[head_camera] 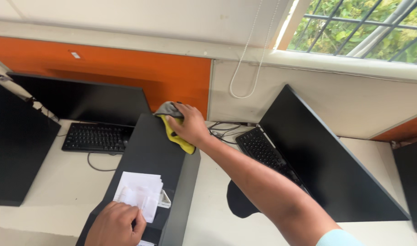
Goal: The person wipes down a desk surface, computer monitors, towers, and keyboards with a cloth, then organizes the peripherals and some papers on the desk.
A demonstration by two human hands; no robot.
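Cloth [177, 135], yellow and grey, lies at the far end of the dark computer case [147, 159], which stands on the tabletop [53, 182]. Your right hand [190, 125] presses flat on the cloth, fingers together over it. Your left hand [115, 225] rests on the near end of the case, fingers curled against a white folded paper [140, 189]. A keyboard [95, 136] and a monitor [81, 100] sit to the left; a second keyboard [263, 150] and monitor [327, 159] stand to the right.

I see a pale desk [49, 182] running beneath an orange partition panel [126, 68] and a cream wall [149, 18]. At upper right, a barred window [354, 27] lets in daylight over green foliage, and a white blind cord [247, 64] hangs beside it.
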